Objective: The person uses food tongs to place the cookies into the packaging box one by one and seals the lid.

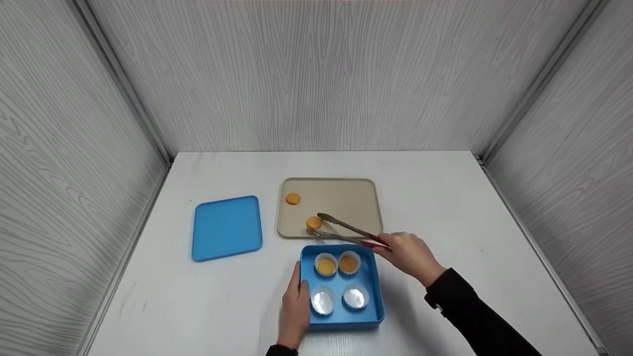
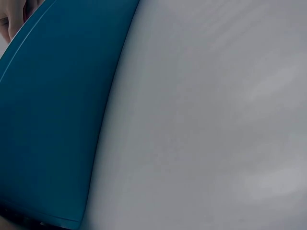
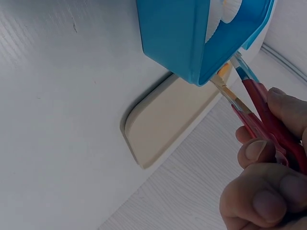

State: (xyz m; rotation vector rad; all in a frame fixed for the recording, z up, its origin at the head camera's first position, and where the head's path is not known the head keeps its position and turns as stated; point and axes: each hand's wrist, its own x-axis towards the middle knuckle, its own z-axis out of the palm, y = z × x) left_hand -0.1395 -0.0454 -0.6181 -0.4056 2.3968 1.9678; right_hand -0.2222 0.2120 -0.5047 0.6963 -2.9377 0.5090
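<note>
Tongs (image 1: pixel 346 226) in the right hand (image 1: pixel 408 254) straddle an orange disc (image 1: pixel 313 222).

Metal tongs (image 1: pixel 346 225), handles (image 3: pixel 261 103) sheathed in plastic; smooth plastic-looking box (image 1: pixel 346 326); cups (image 1: pixel 323 300) finished foil-shiny; walls (image 1: pixel 306 74) faced in matt woodgrain.

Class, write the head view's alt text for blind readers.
The right hand holds tongs at an orange disc on a tray, another disc behind it; the left hand touches a blue box of four cups, two holding discs. A blue panel lies left of the tray.
</note>
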